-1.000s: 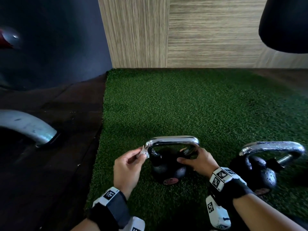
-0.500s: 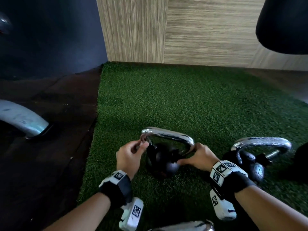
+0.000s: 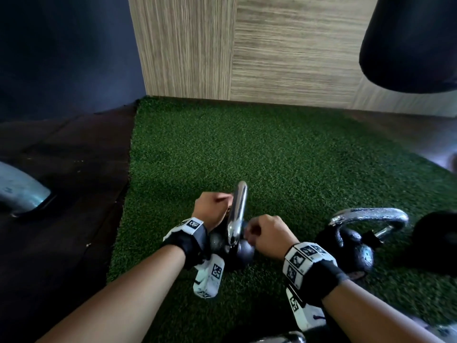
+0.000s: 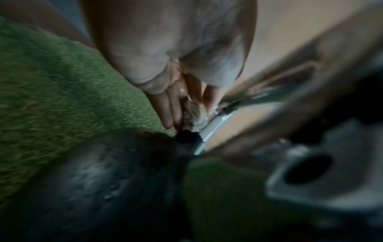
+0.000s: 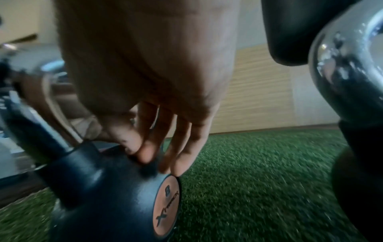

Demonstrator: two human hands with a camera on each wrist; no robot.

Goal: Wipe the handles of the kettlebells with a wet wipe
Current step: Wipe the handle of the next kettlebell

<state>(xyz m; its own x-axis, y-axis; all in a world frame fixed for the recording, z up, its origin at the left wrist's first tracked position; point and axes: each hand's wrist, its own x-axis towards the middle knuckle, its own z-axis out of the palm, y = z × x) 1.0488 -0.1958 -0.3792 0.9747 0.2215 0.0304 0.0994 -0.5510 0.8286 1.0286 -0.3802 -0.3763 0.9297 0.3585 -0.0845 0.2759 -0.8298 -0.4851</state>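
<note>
Down at the fingertips, the left hand pinches a small bunched wet wipe between thumb and straightened fingers, pressing it against the left side of the chrome handle near where that loop meets the black body. The right hand rests on the opposite side: its fingers lie close together, tips touching the rounded black shoulder of the kettlebell just above an orange disc printed with an "8".

That kettlebell sits on the green artificial turf, between the two wrists. From the head view its handle is seen nearly edge-on, so the loop's long axis runs away from the person, toward the wood-grain wall panel, and the bar reads as a narrow bright strip. In the right wrist view the body looks tilted, though blur makes the lean hard to judge.

A second kettlebell stands to the right on the turf, apart from the right hand, its chrome handle lying broadside to the head camera. A dark rounded object hangs at the upper right. Dark flooring borders the turf on the left.
</note>
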